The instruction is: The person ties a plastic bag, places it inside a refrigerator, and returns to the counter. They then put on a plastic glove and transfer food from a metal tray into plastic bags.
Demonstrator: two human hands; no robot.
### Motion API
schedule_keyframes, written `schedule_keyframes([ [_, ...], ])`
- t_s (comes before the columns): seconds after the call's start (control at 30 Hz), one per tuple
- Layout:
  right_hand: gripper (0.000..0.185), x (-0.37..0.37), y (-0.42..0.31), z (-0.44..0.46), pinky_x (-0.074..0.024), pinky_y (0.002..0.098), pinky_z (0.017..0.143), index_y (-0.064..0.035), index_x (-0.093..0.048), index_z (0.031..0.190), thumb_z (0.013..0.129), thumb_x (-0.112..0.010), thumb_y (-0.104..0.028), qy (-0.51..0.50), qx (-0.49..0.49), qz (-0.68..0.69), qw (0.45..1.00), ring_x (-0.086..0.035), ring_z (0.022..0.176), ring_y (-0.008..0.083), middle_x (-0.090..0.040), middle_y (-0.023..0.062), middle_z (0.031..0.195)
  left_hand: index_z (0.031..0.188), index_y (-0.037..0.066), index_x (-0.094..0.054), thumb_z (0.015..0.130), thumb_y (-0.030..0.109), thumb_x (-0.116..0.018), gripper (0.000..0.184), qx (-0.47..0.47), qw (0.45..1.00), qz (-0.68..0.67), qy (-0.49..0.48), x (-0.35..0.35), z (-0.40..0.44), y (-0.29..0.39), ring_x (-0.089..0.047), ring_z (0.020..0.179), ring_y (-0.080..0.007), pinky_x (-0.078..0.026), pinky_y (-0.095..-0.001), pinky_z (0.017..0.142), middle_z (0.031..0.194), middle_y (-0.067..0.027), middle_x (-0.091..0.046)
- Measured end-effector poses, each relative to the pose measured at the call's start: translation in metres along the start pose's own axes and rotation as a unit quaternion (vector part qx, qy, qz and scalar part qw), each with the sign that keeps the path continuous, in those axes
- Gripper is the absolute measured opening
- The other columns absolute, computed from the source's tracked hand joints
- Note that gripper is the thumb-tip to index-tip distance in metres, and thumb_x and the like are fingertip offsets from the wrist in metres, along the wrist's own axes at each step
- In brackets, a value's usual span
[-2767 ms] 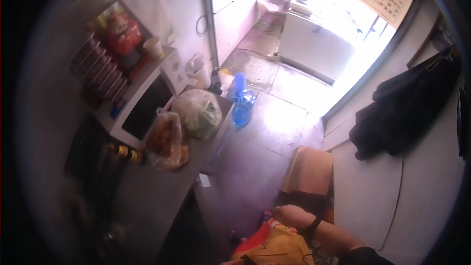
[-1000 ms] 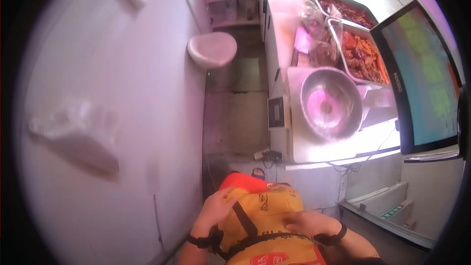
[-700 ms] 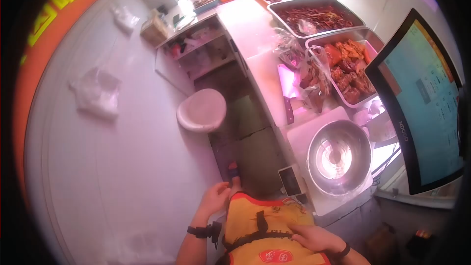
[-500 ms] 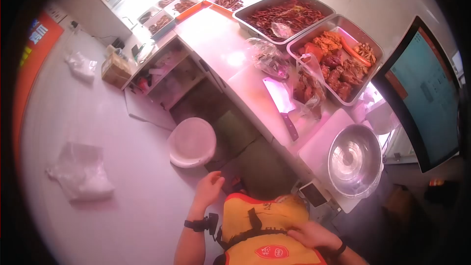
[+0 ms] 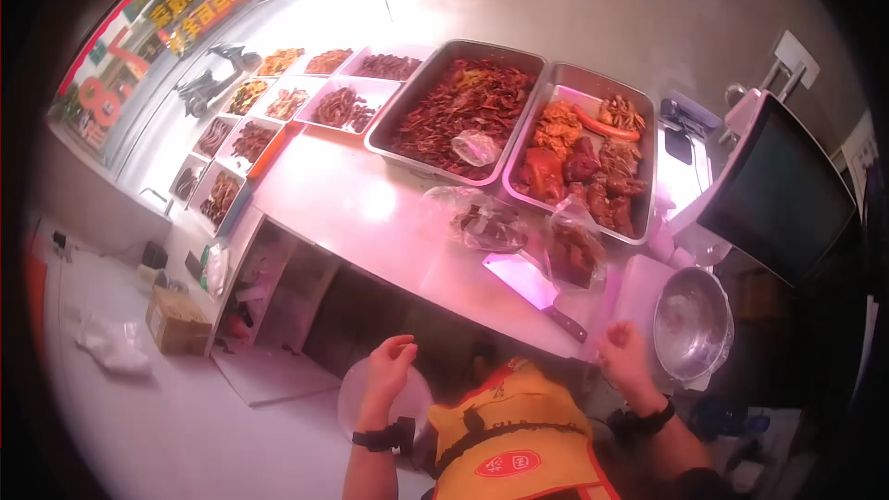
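My left hand (image 5: 391,366) is raised in front of the counter, above the round white stool (image 5: 356,398). Its fingers are curled together and I see nothing in them. Close to the counter's front edge is my right hand (image 5: 627,358), fingers bent inward with nothing visible in them. A cleaver (image 5: 526,281) lies on the counter, its dark handle pointing toward my right hand. Beyond it rest a clear bag of dark meat (image 5: 576,253) and another clear bag (image 5: 491,222). To the right of my right hand sits a metal bowl (image 5: 693,322).
Two deep metal trays hold red-brown pieces (image 5: 454,116) and mixed cooked meats (image 5: 593,171). Several smaller food trays (image 5: 347,104) stand farther left. A monitor (image 5: 778,190) rises at the right. A cardboard box (image 5: 179,321) and a white plastic bag (image 5: 113,344) are at the left.
My view has swung up toward the counter and window. My right hand has left the yellow apron and risen to the counter's edge. My left hand stays raised.
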State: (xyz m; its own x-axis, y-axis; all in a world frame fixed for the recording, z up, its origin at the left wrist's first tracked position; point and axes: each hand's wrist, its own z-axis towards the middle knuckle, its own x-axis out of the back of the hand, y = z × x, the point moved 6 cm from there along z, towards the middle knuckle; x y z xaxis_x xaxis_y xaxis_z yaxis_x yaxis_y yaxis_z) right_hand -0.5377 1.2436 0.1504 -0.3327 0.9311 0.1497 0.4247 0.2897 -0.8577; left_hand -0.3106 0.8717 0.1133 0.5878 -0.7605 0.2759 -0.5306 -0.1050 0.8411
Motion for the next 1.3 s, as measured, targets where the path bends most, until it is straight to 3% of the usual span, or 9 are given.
schedule_keyframes([
  [0.27,0.063,-0.023,0.023,0.087,-0.0495,0.0371,0.079,0.0044,-0.053,0.116,0.078,-0.083,-0.036,0.33,0.068,-0.139,0.931,-0.057,0.094,0.0261,-0.057,0.014,0.1,0.119,-0.002,-0.064,0.087,0.026,-0.075,0.044,-0.276,0.931,0.166,-0.171,-0.133,0.09,0.194,-0.067,0.099,-0.0283,-0.052,-0.0382,0.084,0.106,-0.0169,-0.071],
  [0.4,0.047,-0.025,-0.011,0.092,-0.0516,0.0409,0.078,0.0054,-0.063,0.103,0.081,-0.077,-0.034,0.341,0.049,-0.207,0.916,-0.065,0.088,0.0344,-0.066,0.0208,0.098,0.111,-0.002,-0.068,0.084,0.028,-0.074,0.041,-0.487,0.849,0.189,-0.084,-0.234,0.119,0.248,-0.065,0.094,-0.0352,-0.05,-0.0457,0.087,0.094,-0.0187,-0.069],
  [0.53,0.024,-0.016,-0.015,0.086,-0.0517,0.0384,0.075,0.0025,-0.064,0.096,0.094,-0.061,-0.022,0.356,0.032,-0.088,0.93,-0.065,0.075,0.0276,-0.068,0.0135,0.083,0.095,-0.003,-0.07,0.084,0.024,-0.072,0.03,-0.485,0.807,0.26,-0.213,-0.288,0.158,0.24,-0.066,0.087,-0.0361,-0.051,-0.0446,0.081,0.088,-0.021,-0.068],
  [0.63,0.02,-0.01,-0.004,0.076,-0.051,0.0359,0.073,0.0011,-0.063,0.095,0.098,-0.054,-0.016,0.369,0.046,0.138,0.918,-0.064,0.074,0.0226,-0.067,0.0102,0.078,0.087,-0.004,-0.066,0.091,0.016,-0.066,0.02,-0.233,0.857,0.133,-0.44,-0.287,0.163,0.246,-0.065,0.067,-0.0207,-0.05,-0.0339,0.064,0.074,-0.0107,-0.068],
  [0.77,0.014,-0.012,0.006,0.077,-0.0514,0.0342,0.075,-0.0023,-0.061,0.099,0.099,-0.056,-0.016,0.261,0.061,0.43,0.862,-0.062,0.075,0.0187,-0.063,0.0063,0.078,0.089,-0.002,-0.067,0.093,0.013,-0.064,0.015,-0.129,0.828,0.047,-0.544,-0.289,0.173,0.232,-0.06,0.069,-0.0092,-0.048,-0.0263,0.063,0.077,-0.0021,-0.066],
  [1.0,0.012,-0.015,-0.039,0.067,-0.0511,0.0326,0.076,-0.0034,-0.061,0.097,0.099,-0.058,-0.015,0.23,0.068,0.417,0.877,-0.061,0.076,0.0164,-0.062,0.0044,0.081,0.101,0.0,-0.07,0.093,0.013,-0.064,0.017,-0.091,0.847,-0.012,-0.524,-0.299,0.158,0.227,-0.063,0.072,-0.0148,-0.05,-0.0284,0.068,0.083,-0.006,-0.069],
  [1.07,0.011,-0.008,-0.027,0.065,-0.051,0.0317,0.076,-0.0041,-0.062,0.1,0.098,-0.061,-0.015,0.244,0.04,0.364,0.898,-0.061,0.076,0.0156,-0.062,0.0038,0.083,0.106,0.001,-0.069,0.092,0.013,-0.064,0.019,-0.273,0.826,0.179,-0.459,-0.287,0.149,0.233,-0.067,0.082,-0.0253,-0.053,-0.0351,0.076,0.092,-0.0124,-0.07],
  [1.27,0.008,-0.014,-0.012,0.065,-0.0503,0.0291,0.078,-0.0052,-0.062,0.102,0.095,-0.063,-0.01,0.235,0.072,0.313,0.917,-0.061,0.079,0.014,-0.062,0.0027,0.085,0.116,0.001,-0.067,0.09,0.009,-0.066,0.027,-0.444,0.849,0.146,-0.245,-0.183,0.144,0.198,-0.066,0.102,-0.0267,-0.053,-0.0353,0.085,0.117,-0.0176,-0.065],
  [1.3,0.011,-0.014,-0.005,0.065,-0.0502,0.0289,0.08,-0.0037,-0.061,0.105,0.094,-0.061,-0.004,0.238,0.073,0.288,0.925,-0.061,0.083,0.0142,-0.062,0.0028,0.089,0.114,0.001,-0.067,0.09,0.008,-0.065,0.025,-0.317,0.901,0.153,-0.253,-0.158,0.153,0.183,-0.068,0.099,-0.0242,-0.054,-0.034,0.084,0.109,-0.0158,-0.068],
])
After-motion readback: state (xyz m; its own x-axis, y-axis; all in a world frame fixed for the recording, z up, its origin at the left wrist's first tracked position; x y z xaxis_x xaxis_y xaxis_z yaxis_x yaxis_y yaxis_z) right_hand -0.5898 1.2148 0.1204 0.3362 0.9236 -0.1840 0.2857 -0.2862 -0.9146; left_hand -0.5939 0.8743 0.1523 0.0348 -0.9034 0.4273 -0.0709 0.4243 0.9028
